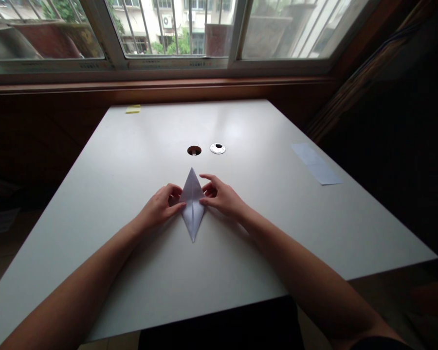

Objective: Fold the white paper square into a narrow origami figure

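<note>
A sheet of white paper folded into a long diamond [192,201] is at the middle of the table, one point toward the window and one toward me. A crease runs down its centre, opening into a slit in the lower half. My left hand [167,200] grips its left corner, thumb on top and fingers curled behind. At the right corner, my right hand [219,195] pinches the paper with the thumb on its face, while the index finger sticks out above. The fingertips behind the paper are partly hidden.
The white table [149,291] carries a round cable hole [194,150] and its loose cover [218,148] beyond the paper. A flat paper piece [317,164] lies at the right, and yellow sticky notes [133,109] lie at the far left corner. A barred window [175,29] stands behind.
</note>
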Action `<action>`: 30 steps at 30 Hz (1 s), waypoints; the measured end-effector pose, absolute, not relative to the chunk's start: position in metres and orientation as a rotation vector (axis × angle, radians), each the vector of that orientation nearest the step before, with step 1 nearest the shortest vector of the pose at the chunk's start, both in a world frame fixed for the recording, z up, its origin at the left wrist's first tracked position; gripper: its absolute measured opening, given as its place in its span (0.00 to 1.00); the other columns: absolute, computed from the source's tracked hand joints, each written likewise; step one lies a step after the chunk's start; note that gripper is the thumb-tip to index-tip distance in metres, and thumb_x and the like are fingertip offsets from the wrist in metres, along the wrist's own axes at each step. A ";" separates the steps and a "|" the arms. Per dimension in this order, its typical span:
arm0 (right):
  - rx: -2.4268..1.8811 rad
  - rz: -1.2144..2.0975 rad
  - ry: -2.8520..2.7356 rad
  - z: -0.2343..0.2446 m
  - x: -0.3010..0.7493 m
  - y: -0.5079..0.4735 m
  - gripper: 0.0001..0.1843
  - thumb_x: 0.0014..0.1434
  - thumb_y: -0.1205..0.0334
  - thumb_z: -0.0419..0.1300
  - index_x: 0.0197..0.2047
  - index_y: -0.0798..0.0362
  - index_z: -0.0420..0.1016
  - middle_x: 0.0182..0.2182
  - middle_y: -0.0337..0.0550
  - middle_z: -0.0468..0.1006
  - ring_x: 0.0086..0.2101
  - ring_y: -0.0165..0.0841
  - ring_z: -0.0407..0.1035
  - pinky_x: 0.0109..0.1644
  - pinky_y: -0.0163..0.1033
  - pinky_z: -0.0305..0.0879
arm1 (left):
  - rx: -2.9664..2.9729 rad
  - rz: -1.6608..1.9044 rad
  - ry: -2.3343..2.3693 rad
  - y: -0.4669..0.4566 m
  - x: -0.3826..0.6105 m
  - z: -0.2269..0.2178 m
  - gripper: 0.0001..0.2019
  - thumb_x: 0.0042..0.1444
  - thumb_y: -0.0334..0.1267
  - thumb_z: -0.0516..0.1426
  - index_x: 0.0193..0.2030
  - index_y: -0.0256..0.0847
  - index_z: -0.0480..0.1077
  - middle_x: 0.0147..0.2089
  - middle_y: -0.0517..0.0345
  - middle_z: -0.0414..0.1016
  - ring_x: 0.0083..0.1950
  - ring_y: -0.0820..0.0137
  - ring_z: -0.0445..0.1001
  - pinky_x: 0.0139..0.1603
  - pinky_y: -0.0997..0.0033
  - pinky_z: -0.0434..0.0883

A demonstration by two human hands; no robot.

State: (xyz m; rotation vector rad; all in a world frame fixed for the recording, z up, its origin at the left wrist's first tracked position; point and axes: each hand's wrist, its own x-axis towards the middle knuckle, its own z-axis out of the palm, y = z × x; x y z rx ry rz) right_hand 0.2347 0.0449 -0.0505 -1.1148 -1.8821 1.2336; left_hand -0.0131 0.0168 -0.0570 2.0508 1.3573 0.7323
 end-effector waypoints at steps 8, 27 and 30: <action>-1.057 1.302 -1.810 -0.050 0.232 0.042 0.33 0.55 0.59 0.66 0.63 0.48 0.62 0.33 0.38 0.76 0.33 0.30 0.71 0.39 0.38 0.69 | 1.634 0.971 1.225 0.015 -0.009 -0.053 0.18 0.56 0.42 0.62 0.49 0.43 0.62 0.32 0.63 0.71 0.34 0.71 0.72 0.35 0.72 0.68; -0.915 1.505 -1.540 -0.051 0.216 0.036 0.20 0.51 0.49 0.69 0.40 0.53 0.74 0.35 0.41 0.78 0.35 0.31 0.73 0.40 0.37 0.71 | 1.302 0.926 1.276 0.003 0.002 -0.039 0.18 0.48 0.47 0.67 0.42 0.37 0.80 0.40 0.49 0.82 0.39 0.59 0.80 0.36 0.68 0.75; -0.943 1.550 -1.497 -0.052 0.216 0.037 0.20 0.52 0.47 0.68 0.39 0.54 0.73 0.32 0.40 0.76 0.31 0.30 0.73 0.37 0.37 0.71 | 1.253 1.009 1.273 0.004 0.003 -0.042 0.18 0.48 0.47 0.68 0.41 0.36 0.80 0.41 0.48 0.82 0.39 0.59 0.80 0.38 0.67 0.75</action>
